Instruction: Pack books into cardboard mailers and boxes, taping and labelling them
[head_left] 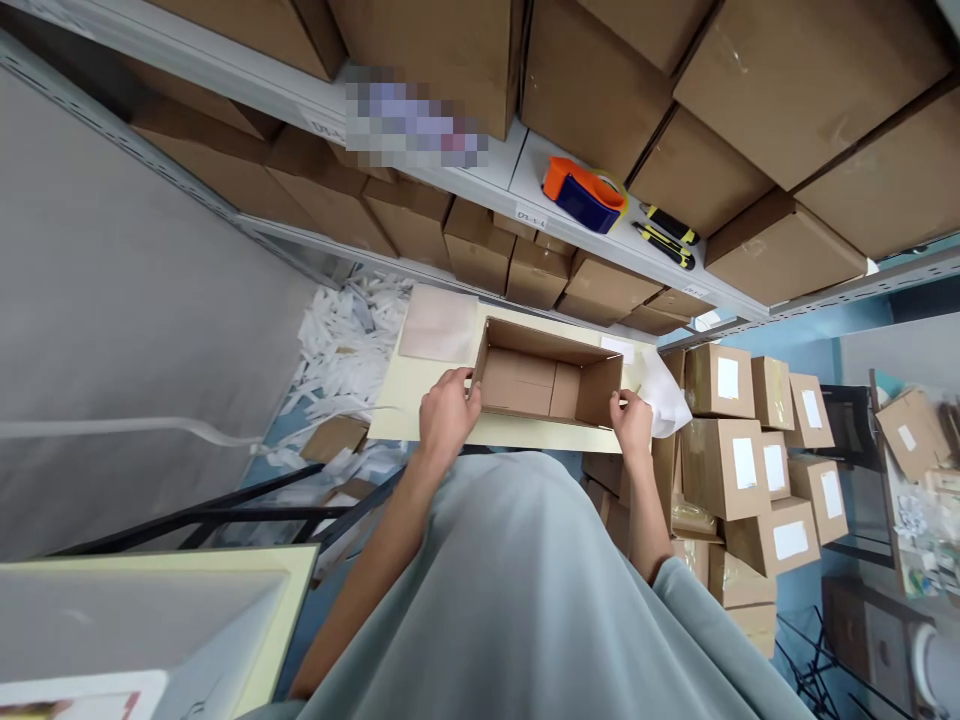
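Observation:
An open-topped brown cardboard box (555, 346) rests on the pale yellow table (405, 425); its inside shows nothing but bare cardboard and fold seams. My left hand (448, 414) grips the box's left end, its fingers at the near corner. At the opposite end, my right hand (631, 422) pinches the right wall between thumb and fingers. A flat pinkish sheet (439, 323) lies beyond my left hand. Crumpled white paper (664, 395) is just right of my right hand.
Above the table, a shelf (502, 190) carries cartons, an orange and blue tape dispenser (585, 195) and two utility knives (666, 238). Stacked labelled cartons (724, 465) stand at right. Shredded paper (345, 340) heaps at left. Black metal bars (255, 515) cross near my left arm.

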